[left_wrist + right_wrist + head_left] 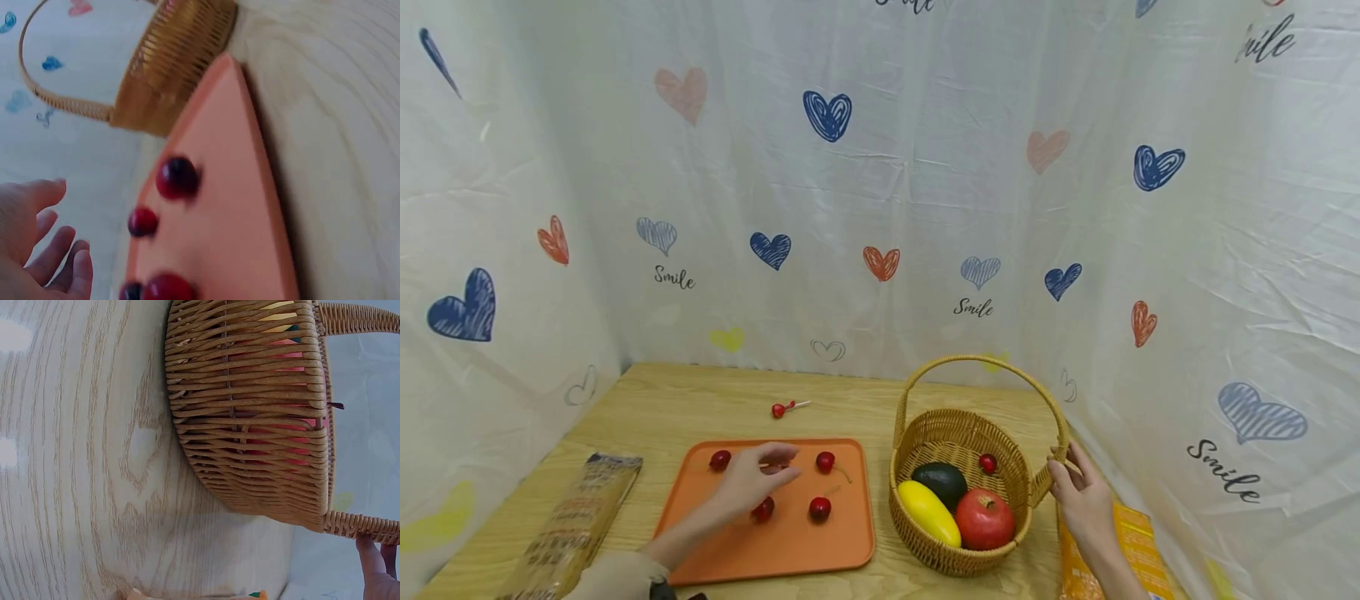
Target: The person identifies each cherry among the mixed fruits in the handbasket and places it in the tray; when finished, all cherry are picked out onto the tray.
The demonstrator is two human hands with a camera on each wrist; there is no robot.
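Observation:
My left hand point(760, 477) hovers over an orange tray point(842, 542), fingers relaxed and holding nothing; the left wrist view shows the hand point(37, 250) apart from the cherries point(177, 177). Several red cherries lie on the tray, one point(763, 510) just under the palm and another point(819, 508) beside it. A wicker basket point(917, 450) stands right of the tray with an avocado point(940, 482), a yellow fruit point(928, 512), a red apple point(984, 518) and a cherry point(988, 463) inside. My right hand point(1078, 492) pinches the base of the basket handle point(362, 525).
One loose cherry point(778, 409) lies on the wooden table point(700, 400) behind the tray. A brown packet point(572, 525) sits at the front left, an orange packet point(1138, 542) under my right forearm. A white curtain with hearts closes in the back and both sides.

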